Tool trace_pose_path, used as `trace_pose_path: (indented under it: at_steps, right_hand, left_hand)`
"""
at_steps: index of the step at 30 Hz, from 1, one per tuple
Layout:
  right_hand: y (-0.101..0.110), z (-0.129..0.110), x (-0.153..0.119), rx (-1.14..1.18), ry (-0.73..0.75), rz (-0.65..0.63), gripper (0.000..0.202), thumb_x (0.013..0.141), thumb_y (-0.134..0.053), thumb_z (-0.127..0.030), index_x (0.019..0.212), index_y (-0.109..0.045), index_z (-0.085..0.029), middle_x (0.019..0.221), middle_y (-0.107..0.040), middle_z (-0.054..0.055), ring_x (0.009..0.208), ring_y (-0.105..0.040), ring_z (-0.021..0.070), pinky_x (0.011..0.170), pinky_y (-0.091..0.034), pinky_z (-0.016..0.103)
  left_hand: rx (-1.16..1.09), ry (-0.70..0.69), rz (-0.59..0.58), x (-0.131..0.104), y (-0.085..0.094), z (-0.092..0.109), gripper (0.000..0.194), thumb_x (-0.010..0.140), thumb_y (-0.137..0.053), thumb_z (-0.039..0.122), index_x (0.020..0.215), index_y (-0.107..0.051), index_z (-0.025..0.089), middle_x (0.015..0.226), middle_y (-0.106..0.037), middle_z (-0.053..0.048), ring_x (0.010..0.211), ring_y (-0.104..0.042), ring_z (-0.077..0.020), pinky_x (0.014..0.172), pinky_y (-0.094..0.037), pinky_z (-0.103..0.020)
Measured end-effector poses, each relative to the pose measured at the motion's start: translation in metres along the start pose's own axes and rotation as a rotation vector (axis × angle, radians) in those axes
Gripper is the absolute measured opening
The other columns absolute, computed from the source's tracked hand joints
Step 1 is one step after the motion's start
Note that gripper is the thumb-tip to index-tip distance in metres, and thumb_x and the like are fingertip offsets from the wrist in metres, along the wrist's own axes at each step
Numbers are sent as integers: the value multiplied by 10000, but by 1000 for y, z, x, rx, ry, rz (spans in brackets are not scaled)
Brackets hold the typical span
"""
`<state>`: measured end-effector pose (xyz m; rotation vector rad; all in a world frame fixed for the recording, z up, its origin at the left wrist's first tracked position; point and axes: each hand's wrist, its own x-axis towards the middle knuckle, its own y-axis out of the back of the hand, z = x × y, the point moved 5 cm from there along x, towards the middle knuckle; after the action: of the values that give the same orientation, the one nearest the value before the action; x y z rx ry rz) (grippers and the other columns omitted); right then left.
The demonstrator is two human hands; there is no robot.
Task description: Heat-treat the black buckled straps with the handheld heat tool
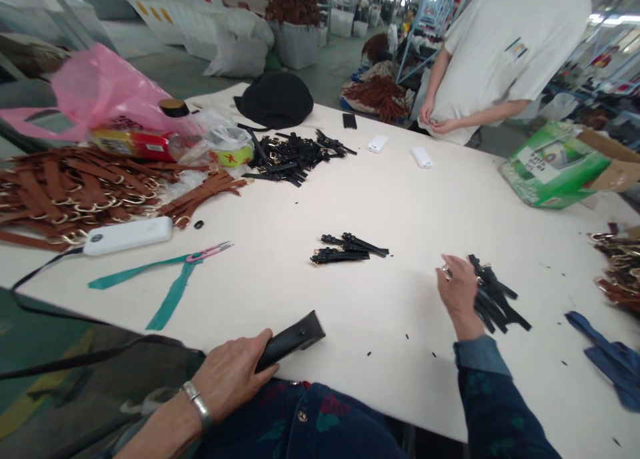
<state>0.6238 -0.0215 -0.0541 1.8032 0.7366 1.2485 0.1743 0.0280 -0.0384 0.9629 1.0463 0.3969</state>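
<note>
My left hand (235, 372) is wrapped round a black hand-held tool (295, 336) with a flat, flared end, at the table's near edge. My right hand (457, 289) is at the left end of a pile of short black straps (497, 299), its fingers curled together. A small metallic glint shows at the fingertips, but I cannot make out what it is. Between the hands, farther back, lies a small bunch of black straps with gold-coloured buckles (345, 249). A larger heap of black straps (297, 156) lies near the back edge.
Brown straps with metal rings (75, 186), a white corded device (129, 236) and pink thread snips (210, 251) tied with green cloth lie left. A green carton (555, 166) and blue cloth (607, 359) are right. A person in a white shirt (505, 59) stands across the table.
</note>
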Motion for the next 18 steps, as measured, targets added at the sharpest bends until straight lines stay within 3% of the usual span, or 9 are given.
trace_pose_path:
  at_steps: [4,6,8,13,18]
  right_hand:
    - [-74,-96,34,141,166,-244,469,738,-452,-156,1205,-440,-196,1163,-499,58,1058,-418,196,891,-348,328]
    - [-104,-130,45,156,159,-390,504,729,-454,-136,1229,-414,-196,1195,-481,55,1070,-406,202,898,-337,324]
    - [-121,-151,51,151,143,-467,510,721,-455,-119,1223,-425,-204,1166,-503,60,1032,-427,211,871,-342,320]
    - [-127,-164,40,154,152,-480,476,744,-399,-71,1192,-468,-215,1016,-566,73,927,-462,200,804,-355,299]
    - [-113,-170,-3,290,270,-434,433,778,-384,-79,1157,-506,-249,993,-571,58,905,-459,184,809,-360,306]
  left_hand:
    - [-8,-20,11,1,0,8,375,744,-369,475,1001,-483,227,834,-639,-73,781,-587,-239,664,-406,-332]
    - [-24,-24,16,-1,-2,10,377,745,-370,479,1003,-484,230,836,-639,-70,789,-585,-234,677,-407,-330]
    - [-44,-15,21,-4,-5,8,381,744,-375,479,1015,-483,234,841,-639,-66,794,-583,-226,686,-407,-325]
    - [-79,-6,28,-9,-18,-1,411,743,-382,482,1064,-471,242,859,-639,-61,807,-580,-225,704,-409,-332]
    - [-98,-14,14,-9,-26,-2,438,740,-380,493,1086,-466,238,880,-639,-65,840,-573,-237,733,-407,-348]
